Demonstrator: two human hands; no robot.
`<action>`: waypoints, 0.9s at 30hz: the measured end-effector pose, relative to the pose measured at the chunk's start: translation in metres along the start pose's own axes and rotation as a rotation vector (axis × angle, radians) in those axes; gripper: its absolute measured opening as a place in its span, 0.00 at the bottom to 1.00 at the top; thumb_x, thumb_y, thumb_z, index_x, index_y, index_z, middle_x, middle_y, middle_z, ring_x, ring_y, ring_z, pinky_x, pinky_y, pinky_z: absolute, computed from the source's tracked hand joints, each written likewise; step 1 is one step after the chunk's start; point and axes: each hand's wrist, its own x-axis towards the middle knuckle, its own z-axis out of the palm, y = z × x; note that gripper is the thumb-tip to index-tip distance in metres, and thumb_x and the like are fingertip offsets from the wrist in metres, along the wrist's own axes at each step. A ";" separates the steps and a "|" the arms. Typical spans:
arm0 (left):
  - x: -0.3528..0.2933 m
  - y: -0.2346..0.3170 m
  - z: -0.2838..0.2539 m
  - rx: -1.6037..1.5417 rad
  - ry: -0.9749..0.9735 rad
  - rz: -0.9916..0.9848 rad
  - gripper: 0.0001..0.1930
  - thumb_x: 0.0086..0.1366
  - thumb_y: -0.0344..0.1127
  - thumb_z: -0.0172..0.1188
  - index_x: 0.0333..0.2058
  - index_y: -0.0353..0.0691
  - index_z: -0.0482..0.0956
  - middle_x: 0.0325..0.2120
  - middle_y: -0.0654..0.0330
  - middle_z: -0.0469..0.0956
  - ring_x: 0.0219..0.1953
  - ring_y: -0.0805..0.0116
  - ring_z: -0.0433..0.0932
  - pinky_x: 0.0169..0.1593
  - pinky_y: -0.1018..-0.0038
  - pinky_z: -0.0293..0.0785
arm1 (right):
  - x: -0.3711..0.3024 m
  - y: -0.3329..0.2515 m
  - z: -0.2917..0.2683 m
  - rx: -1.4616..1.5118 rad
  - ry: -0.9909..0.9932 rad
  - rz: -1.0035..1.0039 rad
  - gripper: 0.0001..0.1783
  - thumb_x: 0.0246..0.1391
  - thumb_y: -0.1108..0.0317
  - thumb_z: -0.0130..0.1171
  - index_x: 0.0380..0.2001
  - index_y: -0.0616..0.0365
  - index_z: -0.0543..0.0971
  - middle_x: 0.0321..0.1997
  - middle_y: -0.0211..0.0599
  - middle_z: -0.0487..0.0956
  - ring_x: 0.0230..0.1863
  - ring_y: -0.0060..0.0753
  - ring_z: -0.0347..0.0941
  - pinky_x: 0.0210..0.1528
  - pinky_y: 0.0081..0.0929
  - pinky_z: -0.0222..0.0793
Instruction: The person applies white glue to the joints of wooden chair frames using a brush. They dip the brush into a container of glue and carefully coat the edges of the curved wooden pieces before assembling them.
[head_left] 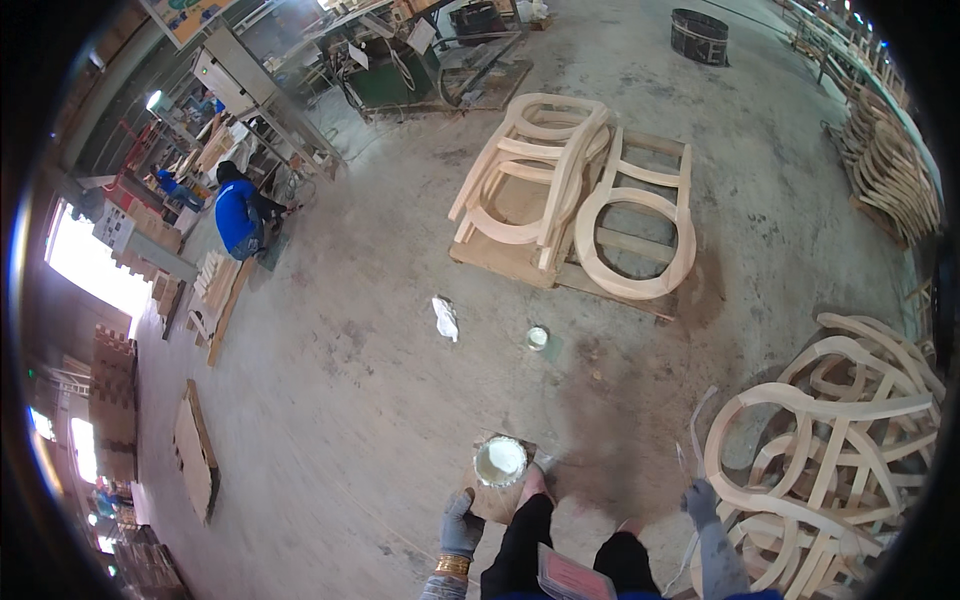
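Note:
My left hand [461, 526], in a grey glove with gold bangles at the wrist, is low in the middle, fingers loosely stretched toward the corner of a small brown board [492, 506]. Whether it touches the board I cannot tell. On that board stands a round tub [500, 462] of white paste, its rim smeared. My right hand [700, 503], also gloved in grey, is to the right with its fingers curled in. What they hold, if anything, is too small to make out. Beside it lies a heap of pale curved wooden frames [770, 497].
More wooden frames [635, 290] lie stacked on boards ahead. A small white-rimmed pot [537, 338] and a crumpled white cloth [446, 318] lie on the floor. A cardboard sheet [196, 450] is at left. Someone in a blue shirt [238, 215] crouches farther off. A black tub [699, 37] stands far away.

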 end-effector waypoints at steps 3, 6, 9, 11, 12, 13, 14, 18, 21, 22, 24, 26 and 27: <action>0.037 0.050 -0.022 -0.164 -0.029 -0.011 0.12 0.61 0.34 0.57 0.43 0.38 0.75 0.41 0.62 0.76 0.43 0.70 0.73 0.50 0.68 0.70 | 0.026 -0.053 0.032 -0.453 0.050 -0.272 0.08 0.45 0.69 0.49 0.16 0.56 0.69 0.13 0.34 0.68 0.14 0.30 0.68 0.17 0.34 0.63; 0.057 0.114 -0.029 -0.148 0.071 0.182 0.16 0.63 0.40 0.55 0.47 0.39 0.73 0.46 0.63 0.74 0.48 0.69 0.71 0.54 0.69 0.66 | 0.013 -0.128 0.108 -0.067 -0.166 0.105 0.07 0.51 0.69 0.48 0.23 0.58 0.70 0.19 0.36 0.73 0.16 0.28 0.70 0.18 0.26 0.68; 0.079 0.160 0.009 -0.256 -0.040 0.271 0.18 0.65 0.45 0.53 0.49 0.42 0.72 0.49 0.65 0.72 0.51 0.70 0.69 0.56 0.68 0.65 | -0.007 -0.183 0.114 -0.212 -0.189 0.058 0.05 0.53 0.69 0.47 0.28 0.59 0.71 0.22 0.36 0.74 0.17 0.26 0.71 0.18 0.23 0.69; 0.099 0.186 0.049 -0.313 -0.136 0.319 0.20 0.65 0.47 0.51 0.51 0.43 0.71 0.51 0.66 0.72 0.52 0.69 0.69 0.56 0.68 0.66 | -0.015 -0.218 0.098 -0.174 -0.137 0.055 0.06 0.53 0.69 0.47 0.30 0.59 0.71 0.22 0.36 0.74 0.17 0.26 0.72 0.18 0.24 0.69; 0.110 0.188 0.068 -0.324 -0.153 0.319 0.20 0.66 0.48 0.51 0.51 0.43 0.70 0.51 0.66 0.71 0.53 0.69 0.69 0.56 0.68 0.66 | -0.018 -0.225 0.082 -0.160 -0.106 0.058 0.06 0.53 0.70 0.47 0.31 0.59 0.72 0.22 0.35 0.74 0.17 0.26 0.72 0.18 0.24 0.69; 0.120 0.193 0.089 -0.325 -0.167 0.329 0.21 0.66 0.49 0.50 0.52 0.44 0.70 0.52 0.66 0.71 0.53 0.69 0.69 0.56 0.68 0.67 | -0.015 -0.231 0.066 -0.140 -0.052 0.072 0.07 0.53 0.69 0.47 0.32 0.59 0.72 0.22 0.35 0.74 0.18 0.25 0.72 0.18 0.24 0.69; 0.133 0.194 0.112 -0.334 -0.189 0.333 0.21 0.66 0.48 0.50 0.52 0.43 0.70 0.52 0.65 0.71 0.53 0.69 0.69 0.56 0.68 0.67 | -0.009 -0.236 0.047 -0.120 0.002 0.091 0.07 0.53 0.69 0.47 0.34 0.59 0.73 0.22 0.35 0.74 0.18 0.25 0.72 0.19 0.23 0.69; 0.174 0.168 0.202 -0.277 -0.184 0.343 0.18 0.66 0.41 0.52 0.51 0.40 0.69 0.50 0.61 0.73 0.51 0.67 0.71 0.55 0.68 0.68 | 0.027 -0.255 -0.052 -0.086 0.200 -0.102 0.08 0.53 0.71 0.47 0.36 0.60 0.72 0.21 0.33 0.73 0.18 0.23 0.71 0.19 0.21 0.68; 0.200 0.127 0.262 -0.224 -0.156 0.298 0.16 0.64 0.35 0.54 0.50 0.37 0.70 0.48 0.59 0.74 0.50 0.67 0.73 0.55 0.68 0.69 | 0.080 -0.291 -0.124 -0.084 0.281 -0.176 0.09 0.55 0.73 0.46 0.40 0.60 0.70 0.20 0.29 0.71 0.17 0.21 0.68 0.19 0.19 0.67; 0.212 0.106 0.283 -0.232 -0.152 0.278 0.16 0.63 0.33 0.54 0.49 0.36 0.71 0.47 0.58 0.75 0.49 0.67 0.73 0.54 0.68 0.69 | 0.102 -0.313 -0.155 -0.135 0.305 -0.254 0.09 0.55 0.73 0.46 0.40 0.60 0.71 0.20 0.30 0.71 0.17 0.22 0.67 0.19 0.20 0.66; 0.239 0.070 0.336 -0.312 -0.165 0.242 0.14 0.63 0.34 0.53 0.46 0.36 0.73 0.46 0.58 0.75 0.48 0.65 0.74 0.54 0.66 0.69 | 0.152 -0.359 -0.202 -0.200 0.375 -0.437 0.09 0.56 0.72 0.46 0.39 0.61 0.71 0.19 0.32 0.71 0.16 0.24 0.66 0.19 0.21 0.64; 0.251 0.010 0.381 -0.333 -0.109 0.114 0.14 0.64 0.36 0.52 0.45 0.37 0.74 0.45 0.58 0.76 0.47 0.64 0.74 0.54 0.66 0.69 | 0.188 -0.411 -0.248 -0.524 0.417 -0.561 0.09 0.57 0.70 0.47 0.38 0.64 0.72 0.20 0.38 0.70 0.16 0.28 0.65 0.19 0.24 0.62; 0.259 -0.001 0.396 -0.325 -0.049 0.113 0.13 0.64 0.38 0.51 0.43 0.38 0.75 0.43 0.58 0.77 0.47 0.63 0.74 0.55 0.65 0.69 | 0.209 -0.443 -0.249 -0.504 0.388 -0.552 0.10 0.57 0.69 0.47 0.38 0.65 0.72 0.21 0.42 0.71 0.18 0.32 0.67 0.22 0.26 0.63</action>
